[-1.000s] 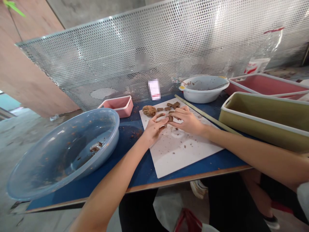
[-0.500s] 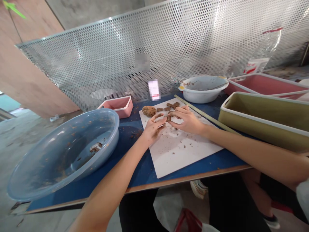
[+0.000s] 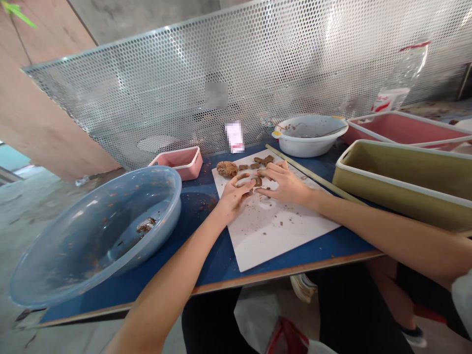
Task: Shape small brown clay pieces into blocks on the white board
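Note:
A small brown clay piece sits between my two hands over the white board. My left hand has its thumb pressed against the piece from the left, its other fingers curled and partly hidden behind. From the other side, my right hand has thumb and fingers apart around the piece, with small gaps showing. Just beyond the fingers lie several short brown clay blocks. A rough, rounded brown clay lump rests near the board's far left corner. Crumbs are scattered on the board.
A large blue basin stands left, a small pink tub behind it. Along the board's right edge lies a pale stick. Farther right are a white basin, an olive planter box and a pink box. Perforated metal sheeting rises behind.
The right thumb and fingers have spread slightly away from the clay piece, which appears a little turned. The left hand stays almost where it was.

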Demonstrator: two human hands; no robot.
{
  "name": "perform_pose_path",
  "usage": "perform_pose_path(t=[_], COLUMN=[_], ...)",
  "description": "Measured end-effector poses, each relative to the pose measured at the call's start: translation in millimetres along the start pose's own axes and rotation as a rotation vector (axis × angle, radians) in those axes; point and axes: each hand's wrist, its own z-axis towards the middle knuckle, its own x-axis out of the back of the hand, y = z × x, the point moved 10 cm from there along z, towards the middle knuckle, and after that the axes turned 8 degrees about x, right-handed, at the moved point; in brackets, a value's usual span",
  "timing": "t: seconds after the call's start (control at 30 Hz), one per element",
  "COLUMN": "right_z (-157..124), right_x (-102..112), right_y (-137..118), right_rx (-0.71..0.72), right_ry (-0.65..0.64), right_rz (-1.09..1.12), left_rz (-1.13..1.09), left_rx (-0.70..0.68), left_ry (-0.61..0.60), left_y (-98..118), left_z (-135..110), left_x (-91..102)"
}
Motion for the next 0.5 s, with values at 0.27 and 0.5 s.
perform_pose_path(t=[0.27, 0.5], right_z=[0.6, -1.5], right_x=[1.1, -2.2], right_y=[-1.3, -2.4], right_rx=[-0.020, -0.015], right_ry=[0.034, -0.006], right_rz=[0.014, 0.003], left_rz=[0.018, 0.033], left_rx=[0.006, 0.004], left_ry=[-0.009, -0.033], left_y=[-1.8, -0.5], left_z=[-0.5, -3.4], left_x=[-2.6, -7.8])
